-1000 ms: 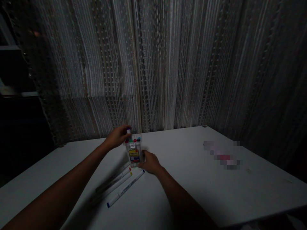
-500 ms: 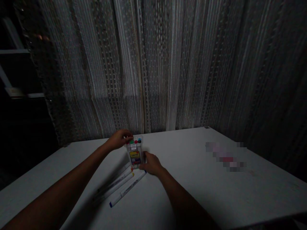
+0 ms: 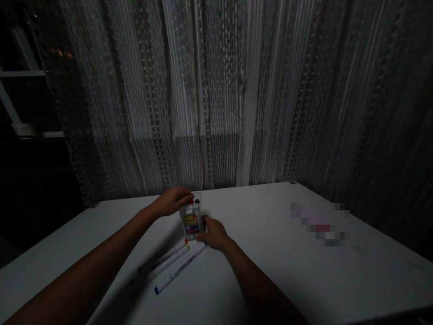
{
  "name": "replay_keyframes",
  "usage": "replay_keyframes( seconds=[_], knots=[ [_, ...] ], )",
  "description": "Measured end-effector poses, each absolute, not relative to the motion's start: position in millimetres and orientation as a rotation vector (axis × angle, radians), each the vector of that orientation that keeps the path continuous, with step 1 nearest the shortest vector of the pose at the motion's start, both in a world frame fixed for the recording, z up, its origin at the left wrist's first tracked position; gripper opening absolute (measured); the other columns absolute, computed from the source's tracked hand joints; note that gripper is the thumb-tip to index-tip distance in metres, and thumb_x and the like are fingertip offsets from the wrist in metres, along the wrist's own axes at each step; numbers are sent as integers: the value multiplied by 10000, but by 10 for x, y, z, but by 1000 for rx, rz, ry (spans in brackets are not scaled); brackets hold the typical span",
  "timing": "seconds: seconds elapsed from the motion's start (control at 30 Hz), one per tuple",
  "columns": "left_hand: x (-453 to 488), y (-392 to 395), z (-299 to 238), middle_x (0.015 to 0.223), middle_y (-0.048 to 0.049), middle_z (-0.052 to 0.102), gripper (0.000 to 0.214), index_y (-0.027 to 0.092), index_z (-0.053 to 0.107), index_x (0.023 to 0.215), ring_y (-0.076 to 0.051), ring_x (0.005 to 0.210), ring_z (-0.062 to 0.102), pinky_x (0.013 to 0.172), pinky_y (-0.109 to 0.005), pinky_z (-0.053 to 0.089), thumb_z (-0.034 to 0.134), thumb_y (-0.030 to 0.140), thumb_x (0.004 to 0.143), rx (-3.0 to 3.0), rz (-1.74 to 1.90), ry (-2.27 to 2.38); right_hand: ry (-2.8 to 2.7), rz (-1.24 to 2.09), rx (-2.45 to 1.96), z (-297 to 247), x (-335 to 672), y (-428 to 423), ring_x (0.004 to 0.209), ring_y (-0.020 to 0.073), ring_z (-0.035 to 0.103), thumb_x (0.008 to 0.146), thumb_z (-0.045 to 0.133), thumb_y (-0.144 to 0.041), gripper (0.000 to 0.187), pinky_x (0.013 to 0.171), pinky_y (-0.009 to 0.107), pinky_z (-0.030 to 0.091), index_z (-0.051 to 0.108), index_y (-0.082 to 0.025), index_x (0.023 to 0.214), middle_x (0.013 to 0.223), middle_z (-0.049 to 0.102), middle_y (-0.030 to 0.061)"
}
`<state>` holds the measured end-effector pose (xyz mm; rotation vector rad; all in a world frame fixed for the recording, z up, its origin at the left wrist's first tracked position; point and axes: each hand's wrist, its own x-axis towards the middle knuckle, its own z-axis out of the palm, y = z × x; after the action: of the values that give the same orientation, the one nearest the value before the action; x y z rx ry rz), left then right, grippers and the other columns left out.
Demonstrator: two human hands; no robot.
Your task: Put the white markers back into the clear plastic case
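A clear plastic marker case [image 3: 191, 220] with a yellow and red label stands upright on the white table [image 3: 270, 253]. Coloured marker caps show at its top. My right hand [image 3: 212, 234] grips the case's lower right side. My left hand [image 3: 172, 201] rests on the case's top left, its fingers over the marker caps. Several loose white markers [image 3: 172, 266] lie on the table just in front of the case, between my forearms.
A pale patterned curtain [image 3: 216, 90] hangs right behind the table. A blurred-out flat item [image 3: 320, 223] lies on the table to the right. At the far left stands a dark window frame [image 3: 20, 108]. The room is dim.
My left hand has lowered a purple-capped marker into the case and now presses on the caps. The right hand has kept its hold on the case.
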<state>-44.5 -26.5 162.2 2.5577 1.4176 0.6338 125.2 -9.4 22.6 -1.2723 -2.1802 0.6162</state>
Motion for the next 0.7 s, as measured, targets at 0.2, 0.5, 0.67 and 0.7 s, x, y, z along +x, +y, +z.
replay_keyframes(
  seconds=[0.2, 0.5, 0.67, 0.7],
  knots=[
    [-535, -254, 1582, 892, -55, 667, 320, 166, 656, 868, -187, 829, 584, 774, -288, 440, 419, 375, 817, 2556, 683, 1391, -2172, 667, -1223, 227, 1262, -101, 898, 207, 591, 586, 708, -385, 580, 674, 255, 402, 524, -232, 1115, 1040, 636, 33],
    [-619, -397, 1526, 1058, -86, 626, 421, 157, 604, 1034, -215, 937, 565, 780, -301, 455, 462, 473, 796, 2485, 858, 1474, -2164, 712, -1226, 257, 1248, -106, 909, 209, 594, 582, 713, -339, 564, 694, 258, 411, 531, -235, 1106, 1044, 638, 26],
    [-509, -421, 1485, 1171, -106, 578, 540, 157, 523, 1187, -234, 1043, 536, 912, -322, 394, 544, 481, 756, 2670, 643, 1440, -2171, 656, -1245, 246, 1259, -112, 901, 212, 594, 591, 707, -358, 563, 682, 258, 405, 528, -220, 1107, 1032, 639, 37],
    [-486, -408, 1475, 1182, -109, 571, 549, 158, 510, 1199, -239, 1049, 534, 909, -326, 394, 549, 476, 754, 2685, 602, 1455, -2173, 651, -1249, 246, 1261, -114, 893, 212, 595, 593, 706, -364, 560, 674, 257, 403, 530, -218, 1104, 1026, 640, 38]
  ],
)
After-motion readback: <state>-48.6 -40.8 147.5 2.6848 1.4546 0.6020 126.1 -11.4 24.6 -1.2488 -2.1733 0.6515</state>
